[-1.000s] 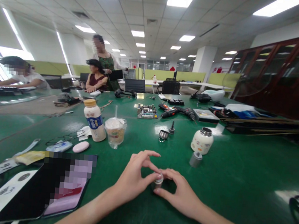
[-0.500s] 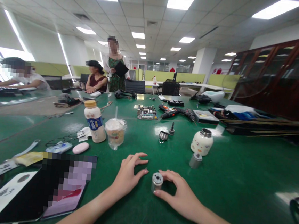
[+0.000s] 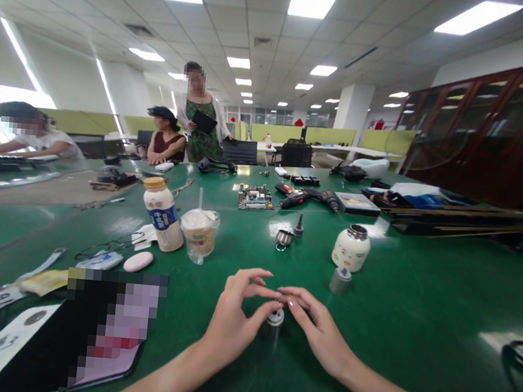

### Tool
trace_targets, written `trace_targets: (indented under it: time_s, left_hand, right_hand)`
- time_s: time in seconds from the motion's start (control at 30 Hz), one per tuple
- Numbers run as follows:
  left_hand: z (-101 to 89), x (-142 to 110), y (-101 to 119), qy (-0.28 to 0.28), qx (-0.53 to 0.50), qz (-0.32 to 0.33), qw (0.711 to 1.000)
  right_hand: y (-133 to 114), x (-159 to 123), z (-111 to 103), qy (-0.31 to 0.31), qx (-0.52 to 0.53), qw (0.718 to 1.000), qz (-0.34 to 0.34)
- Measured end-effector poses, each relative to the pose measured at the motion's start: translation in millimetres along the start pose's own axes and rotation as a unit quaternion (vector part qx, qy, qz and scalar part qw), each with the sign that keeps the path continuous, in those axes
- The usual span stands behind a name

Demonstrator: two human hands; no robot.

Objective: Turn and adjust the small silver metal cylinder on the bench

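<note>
A small metal cylinder (image 3: 274, 323) with a holed top stands upright on the green table before me. My left hand (image 3: 241, 307) reaches over its top with thumb and fingers drawn together in a pinch; whatever is between them is too small to make out. From the other side, my right hand (image 3: 320, 329) brings its thumb and fingertips to the same spot, touching or nearly touching the left fingertips. Its fingers are closed, and what they hold, if anything, is hidden. A similar metal cylinder (image 3: 340, 281) stands to the right, in front of a cream-coloured flask (image 3: 351, 249) without a lid.
Farther off lie a metal cap with a ring (image 3: 284, 239), a dark nozzle-like part (image 3: 299, 226), a circuit board (image 3: 255, 198) and power drills (image 3: 294, 197). A drink cup (image 3: 199, 237), a bottle (image 3: 163, 217) and a tablet-like device (image 3: 116, 336) are leftward. Several people are beyond.
My left hand has moved right, onto the cylinder's top. My right hand has let go of the cylinder's side and raised its fingertips to meet the left ones.
</note>
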State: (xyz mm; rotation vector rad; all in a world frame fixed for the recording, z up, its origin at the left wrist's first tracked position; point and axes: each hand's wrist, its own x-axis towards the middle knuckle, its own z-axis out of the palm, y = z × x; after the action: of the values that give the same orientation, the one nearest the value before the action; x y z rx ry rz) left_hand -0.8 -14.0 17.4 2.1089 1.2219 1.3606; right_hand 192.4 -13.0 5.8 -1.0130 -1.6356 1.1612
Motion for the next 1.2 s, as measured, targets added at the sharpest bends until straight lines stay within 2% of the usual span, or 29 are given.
trace_targets:
  time_s: [0.1, 0.2, 0.4, 0.57, 0.67, 0.8, 0.9, 1.0, 1.07, 1.2]
  left_hand:
    - [0.5, -2, 7, -0.025, 0.008, -0.001, 1.0]
    - [-0.9, -3, 8, -0.027, 0.017, -0.001, 0.999]
    - [-6.9, -1, 12, -0.033, 0.052, 0.069, 0.996]
    - [-10.6, 3, 18, -0.048, 0.079, 0.082, 0.992]
    - [-8.2, 0, 16, -0.056, 0.068, 0.05, 0.995]
    - [1.1, -11, 9, -0.059, 0.002, -0.045, 0.997]
    - [9.0, -20, 5, -0.093, -0.044, -0.108, 0.989]
    - [13.3, -23, 4, -0.109, -0.08, -0.142, 0.981]
    - [13.7, -22, 5, -0.109, -0.09, -0.151, 0.978]
    - [12.8, -21, 6, -0.113, -0.05, -0.149, 0.981]
  right_hand:
    - [1, -1, 1, -0.001, -0.005, 1.0, -0.005]
    - [1, -2, 2, -0.007, -0.009, 1.0, -0.008]
    - [2, -2, 2, -0.01, -0.002, 1.0, -0.015]
    - [2, -1, 1, -0.01, -0.004, 1.0, -0.011]
    - [3, -1, 1, -0.005, -0.006, 1.0, -0.013]
    - [-4, -4, 1, 0.024, -0.01, 0.998, -0.05]
    - [-13, -8, 3, -0.011, -0.017, 0.996, -0.083]
    - [-19, -10, 5, -0.044, -0.028, 0.995, -0.09]
    - [-19, -8, 5, -0.018, -0.036, 0.995, -0.088]
    - [-18, -3, 2, 0.078, -0.056, 0.991, -0.098]
